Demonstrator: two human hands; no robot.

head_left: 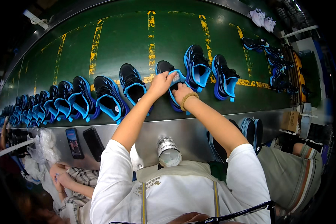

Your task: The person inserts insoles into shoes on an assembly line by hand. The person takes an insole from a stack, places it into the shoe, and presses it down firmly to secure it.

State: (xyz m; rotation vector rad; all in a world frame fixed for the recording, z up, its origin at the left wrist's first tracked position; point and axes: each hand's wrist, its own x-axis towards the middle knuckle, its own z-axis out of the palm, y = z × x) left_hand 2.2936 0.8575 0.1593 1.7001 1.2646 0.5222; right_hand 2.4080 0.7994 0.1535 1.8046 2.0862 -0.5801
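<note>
A black sneaker (164, 67) with blue lining stands on the green belt straight ahead, between my two hands. My left hand (160, 84) pinches its tongue (176, 77), pulled up so that a pale label shows on the blue inner side. At the shoe's opening, my right hand (182, 93) has its fingers bent around the collar, the fingertips partly hidden. A tan band (189, 99) circles my right wrist. Close by on the right stand two more sneakers, one black and blue (196, 67) and another (224, 76). To the left is a similar sneaker (131, 80).
More sneakers (80, 95) line the green belt (119, 37) leftward. Dark insoles (248, 130) lie by my right arm. A jar (169, 151) stands on the metal ledge (190, 134), two phones (74, 143) to its left. People sit on both sides; black shoes (276, 61) stand far right.
</note>
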